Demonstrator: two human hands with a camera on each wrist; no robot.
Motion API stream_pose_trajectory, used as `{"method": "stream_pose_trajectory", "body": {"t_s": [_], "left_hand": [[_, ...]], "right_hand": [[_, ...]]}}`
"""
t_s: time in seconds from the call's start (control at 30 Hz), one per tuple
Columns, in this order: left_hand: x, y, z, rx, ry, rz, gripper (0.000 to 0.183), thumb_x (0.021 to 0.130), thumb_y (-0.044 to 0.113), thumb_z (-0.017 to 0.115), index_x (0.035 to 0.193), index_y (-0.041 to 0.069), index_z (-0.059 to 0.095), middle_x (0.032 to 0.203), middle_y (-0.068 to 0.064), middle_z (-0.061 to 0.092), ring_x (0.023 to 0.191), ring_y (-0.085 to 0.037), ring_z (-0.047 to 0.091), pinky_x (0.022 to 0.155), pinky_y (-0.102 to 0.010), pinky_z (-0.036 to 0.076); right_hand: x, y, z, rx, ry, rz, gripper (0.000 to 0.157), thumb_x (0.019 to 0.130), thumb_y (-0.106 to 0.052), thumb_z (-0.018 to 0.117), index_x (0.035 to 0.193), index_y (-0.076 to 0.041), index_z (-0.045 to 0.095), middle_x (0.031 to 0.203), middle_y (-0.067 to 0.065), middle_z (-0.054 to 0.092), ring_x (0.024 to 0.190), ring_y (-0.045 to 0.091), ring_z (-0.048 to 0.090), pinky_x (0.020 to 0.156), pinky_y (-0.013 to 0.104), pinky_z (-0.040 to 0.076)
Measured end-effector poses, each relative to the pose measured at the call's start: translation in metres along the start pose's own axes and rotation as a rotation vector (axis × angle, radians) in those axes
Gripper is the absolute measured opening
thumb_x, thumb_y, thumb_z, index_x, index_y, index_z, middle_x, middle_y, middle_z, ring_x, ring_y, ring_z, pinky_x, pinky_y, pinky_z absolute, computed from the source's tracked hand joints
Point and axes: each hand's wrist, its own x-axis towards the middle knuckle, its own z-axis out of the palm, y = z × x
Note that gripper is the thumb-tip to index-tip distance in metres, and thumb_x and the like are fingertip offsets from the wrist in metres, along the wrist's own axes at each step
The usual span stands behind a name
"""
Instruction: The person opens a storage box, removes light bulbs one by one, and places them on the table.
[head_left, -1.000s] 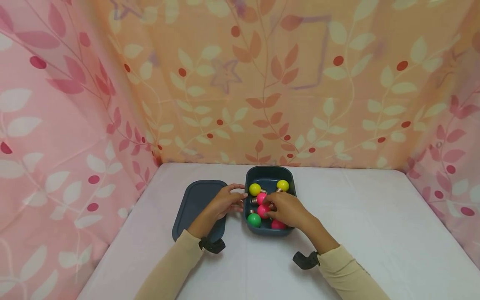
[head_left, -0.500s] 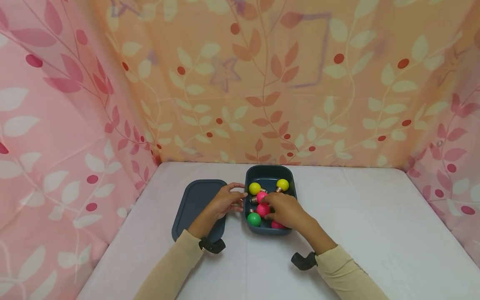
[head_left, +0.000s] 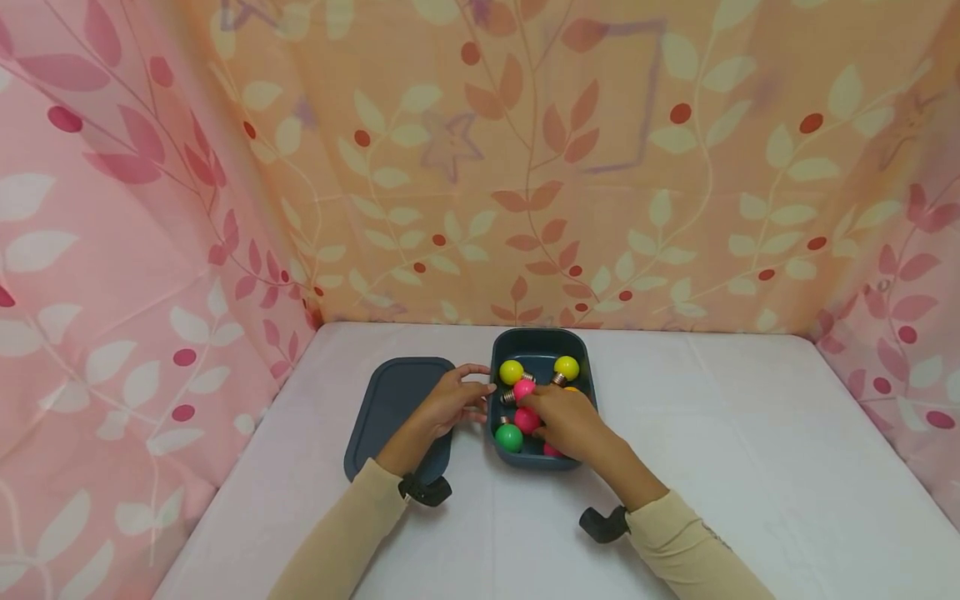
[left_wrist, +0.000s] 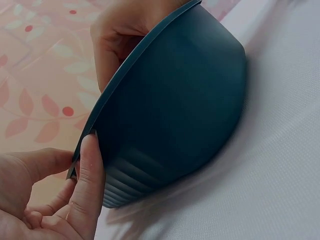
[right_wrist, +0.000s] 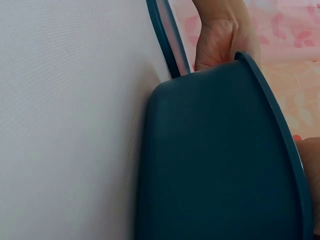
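A dark blue plastic box (head_left: 542, 463) stands uncovered on the table, holding several coloured light bulbs with screw bases. Inside are two yellow bulbs, one of them a yellow bulb (head_left: 566, 367) at the right, a green bulb (head_left: 509, 438), pink bulbs (head_left: 527, 421) and a partly hidden orange one. My left hand (head_left: 452, 402) grips the box's left rim, thumb and fingers at the edge in the left wrist view. Over the right wall, my right hand (head_left: 572, 423) reaches down among the bulbs, fingertips at the pink ones; I cannot tell whether it pinches one.
The box's flat dark blue lid (head_left: 397, 408) lies on the white-covered table (head_left: 712, 433), left of the box and partly under my left forearm. Patterned cloth (head_left: 480, 167) hangs behind the table and along both sides.
My right hand has shifted slightly left and deeper among the bulbs, and an orange bulb now shows behind it. The left hand keeps its place at the rim.
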Motion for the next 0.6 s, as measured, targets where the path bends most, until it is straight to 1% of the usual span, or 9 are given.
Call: {"method": "stream_pose_trajectory", "body": {"t_s": [0.1,0.27,0.4,0.47,0.57,0.6], "left_hand": [[0.000,0.001,0.000,0.007,0.002,0.006,0.046,0.096,0.011,0.069,0.139,0.008,0.052,0.086,-0.006,0.068,0.067,-0.017,0.063,0.057,-0.027,0.059],[0.000,0.000,0.001,-0.001,0.002,0.002,0.045,0.096,0.009,0.069,0.138,0.008,0.052,0.086,-0.006,0.068,0.065,-0.016,0.063,0.056,-0.027,0.059],[0.000,0.000,0.001,-0.012,-0.004,0.009,0.045,0.097,0.008,0.068,0.138,0.007,0.051,0.086,-0.007,0.067,0.064,-0.015,0.063,0.056,-0.027,0.059],[-0.001,0.000,0.001,-0.003,0.001,0.006,0.046,0.096,0.010,0.069,0.139,0.008,0.051,0.087,-0.008,0.067,0.065,-0.015,0.063,0.056,-0.027,0.059],[-0.002,0.002,0.002,0.011,0.010,-0.005,0.047,0.096,0.012,0.070,0.139,0.009,0.052,0.088,-0.009,0.068,0.065,-0.015,0.064,0.057,-0.027,0.060],[-0.002,0.002,0.002,0.015,0.013,-0.009,0.047,0.096,0.012,0.070,0.139,0.010,0.052,0.088,-0.009,0.068,0.065,-0.015,0.064,0.057,-0.027,0.060]], "right_hand": [[0.000,0.000,0.000,-0.030,0.008,-0.006,0.053,0.076,-0.026,0.091,0.123,-0.013,0.072,0.116,0.005,0.071,0.105,0.022,0.067,0.089,0.042,0.058],[0.002,0.002,-0.001,-0.035,0.020,0.017,0.055,0.078,-0.034,0.090,0.125,-0.014,0.071,0.119,0.005,0.071,0.108,0.023,0.067,0.089,0.043,0.058],[0.003,0.003,-0.004,0.006,0.040,0.036,0.058,0.077,-0.037,0.090,0.126,-0.013,0.070,0.112,0.002,0.072,0.100,0.019,0.067,0.085,0.040,0.060],[0.002,0.004,-0.008,0.046,0.060,0.048,0.058,0.077,-0.037,0.090,0.126,-0.012,0.069,0.110,0.001,0.073,0.097,0.018,0.067,0.082,0.039,0.060],[0.001,0.007,-0.015,0.118,0.088,0.066,0.059,0.078,-0.035,0.089,0.129,-0.012,0.068,0.112,0.002,0.073,0.099,0.019,0.067,0.081,0.040,0.060],[0.000,0.008,-0.018,0.149,0.097,0.070,0.059,0.079,-0.034,0.089,0.130,-0.012,0.068,0.110,0.003,0.073,0.097,0.019,0.067,0.079,0.040,0.060]]}}
